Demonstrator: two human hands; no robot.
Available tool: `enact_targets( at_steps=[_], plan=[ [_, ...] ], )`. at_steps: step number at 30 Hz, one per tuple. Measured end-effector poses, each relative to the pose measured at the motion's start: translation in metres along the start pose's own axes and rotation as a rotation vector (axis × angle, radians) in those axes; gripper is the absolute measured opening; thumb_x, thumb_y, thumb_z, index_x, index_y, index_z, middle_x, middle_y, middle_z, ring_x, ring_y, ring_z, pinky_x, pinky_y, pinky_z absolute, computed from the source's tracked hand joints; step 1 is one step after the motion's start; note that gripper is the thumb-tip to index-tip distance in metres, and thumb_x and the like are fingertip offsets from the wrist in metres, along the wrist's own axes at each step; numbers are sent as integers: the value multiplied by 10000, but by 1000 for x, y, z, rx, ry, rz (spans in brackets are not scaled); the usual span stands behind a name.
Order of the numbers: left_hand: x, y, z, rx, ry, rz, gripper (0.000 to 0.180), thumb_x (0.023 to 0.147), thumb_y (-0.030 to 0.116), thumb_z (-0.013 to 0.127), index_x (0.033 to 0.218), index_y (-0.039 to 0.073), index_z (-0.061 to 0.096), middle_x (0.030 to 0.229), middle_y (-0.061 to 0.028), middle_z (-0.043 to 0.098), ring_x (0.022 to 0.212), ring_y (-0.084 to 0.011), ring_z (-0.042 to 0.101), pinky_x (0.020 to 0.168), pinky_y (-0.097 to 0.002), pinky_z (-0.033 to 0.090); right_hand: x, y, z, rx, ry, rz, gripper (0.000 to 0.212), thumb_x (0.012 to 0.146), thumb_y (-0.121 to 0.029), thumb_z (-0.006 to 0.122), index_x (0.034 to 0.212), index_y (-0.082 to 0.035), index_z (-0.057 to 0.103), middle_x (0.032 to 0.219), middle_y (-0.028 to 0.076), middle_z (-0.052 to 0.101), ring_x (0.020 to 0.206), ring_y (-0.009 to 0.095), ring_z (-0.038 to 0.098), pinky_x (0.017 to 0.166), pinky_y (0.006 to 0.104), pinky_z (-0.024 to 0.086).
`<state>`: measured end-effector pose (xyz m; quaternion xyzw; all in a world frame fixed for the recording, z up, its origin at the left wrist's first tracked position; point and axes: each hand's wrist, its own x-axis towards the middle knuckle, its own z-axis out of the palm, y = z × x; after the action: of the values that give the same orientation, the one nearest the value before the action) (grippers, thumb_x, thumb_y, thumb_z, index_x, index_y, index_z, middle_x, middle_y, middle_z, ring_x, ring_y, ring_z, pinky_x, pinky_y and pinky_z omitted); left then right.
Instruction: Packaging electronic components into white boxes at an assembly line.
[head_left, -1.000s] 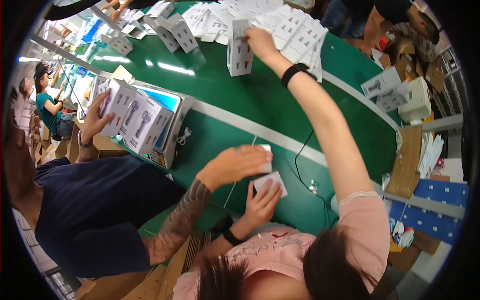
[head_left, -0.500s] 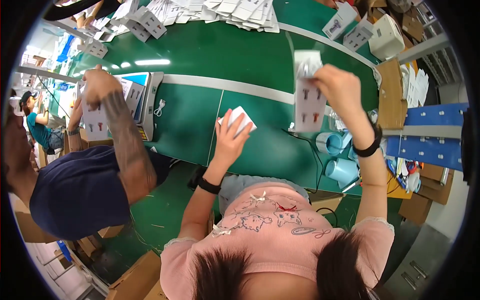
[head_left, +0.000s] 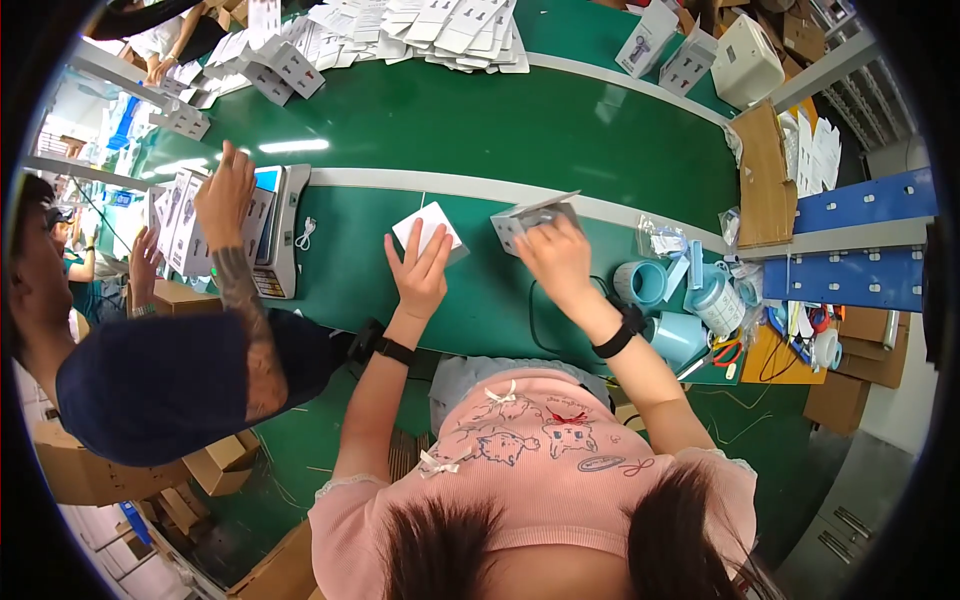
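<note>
My left hand [head_left: 418,280] has its fingers spread over a small white box [head_left: 428,218] on the green table and grips it. To its right, my right hand [head_left: 555,262] holds a grey-white printed carton [head_left: 508,232] low over the tabletop. That carton stands opened into a box shape, with a flap raised at its far side. My fingers reach over its near side, and the fingertips are partly hidden. I cannot tell whether the carton touches the table.
Light-blue cups [head_left: 640,284], scissors [head_left: 727,352] and clear bags [head_left: 662,238] crowd the right side. Flat cartons [head_left: 450,30] pile up at the back. A co-worker's tattooed arm [head_left: 232,270] reaches toward cartons on the left, beside a white scale-like device [head_left: 288,240]. A white cable [head_left: 305,235] lies nearby.
My right hand has come down and left; its flat, raised carton is now opened into a box shape. My left hand and the white box have shifted slightly left. The co-worker's hand has moved.
</note>
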<state>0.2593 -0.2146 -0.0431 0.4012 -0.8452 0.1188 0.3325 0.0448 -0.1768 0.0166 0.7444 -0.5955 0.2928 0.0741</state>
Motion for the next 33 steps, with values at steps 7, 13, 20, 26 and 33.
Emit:
enact_targets(
  at_steps=[7,13,20,26,33],
  plan=[
    [17,83,2,-482,127,-262,512,714,11,640,1183,8,435,1346,-221,329,1234,-399,344,1013,-494,275,5,-7,20,139,-79,20,106,692,-144,665,699,-67,593,746,60,609,743,241,558,623,343,482],
    [31,91,48,-678,76,-524,854,623,-32,734,1282,8,191,1414,-251,153,1241,-415,308,993,-447,331,-3,39,1,543,211,149,229,769,-91,599,988,-25,615,1040,127,616,999,280,564,832,345,464],
    [31,90,73,-1048,98,-521,837,652,29,745,1313,58,232,1422,-253,141,1282,-424,256,1015,-415,312,-8,54,24,1140,60,544,292,856,-107,541,1136,-26,553,1254,147,492,1129,256,493,894,337,419],
    [20,84,62,-1042,-120,-372,712,717,47,691,1321,76,315,1428,-262,129,1302,-416,232,1027,-424,287,-39,57,18,878,-12,313,346,846,-108,549,1187,-52,537,1325,180,409,1203,282,422,932,354,393],
    [39,85,64,-822,-61,-185,572,744,8,639,1265,65,411,1414,-258,181,1296,-402,260,1018,-437,296,-38,53,10,511,-49,130,425,760,-80,624,1172,-42,530,1281,163,438,1144,333,440,928,401,400]
  ],
)
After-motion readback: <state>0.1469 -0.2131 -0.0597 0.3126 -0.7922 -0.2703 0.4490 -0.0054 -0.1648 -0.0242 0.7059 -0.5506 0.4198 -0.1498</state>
